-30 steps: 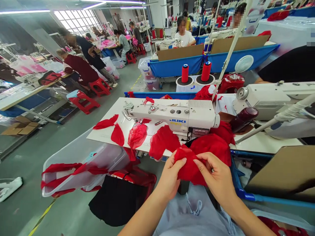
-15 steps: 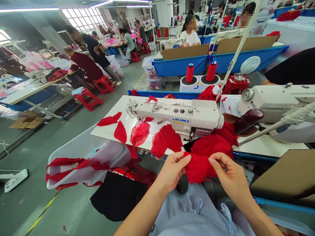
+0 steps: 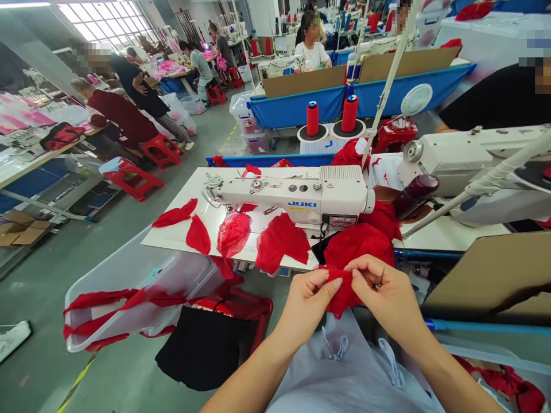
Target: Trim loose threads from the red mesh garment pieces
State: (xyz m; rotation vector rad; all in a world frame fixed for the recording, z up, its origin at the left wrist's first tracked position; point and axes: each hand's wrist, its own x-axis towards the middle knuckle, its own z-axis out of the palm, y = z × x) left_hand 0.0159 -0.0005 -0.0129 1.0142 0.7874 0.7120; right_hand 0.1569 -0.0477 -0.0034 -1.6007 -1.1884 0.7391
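Cloth (image 3: 341, 297) before sewing machine (image 3: 297, 198), thread cones (image 3: 312, 119) behind

A white surface (image 3: 170, 236) is seen beyond the fingers (image 3: 336, 285) and stretching to their left. A white sewing machine (image 3: 297, 195) is mounted on it, ahead of the fingers. To their left, four red fabric pieces (image 3: 282, 241) are spread along the front, the nearest being draped slightly over the edge. Just beyond the fingers, a red fabric heap (image 3: 357, 244) is piled at the right end.
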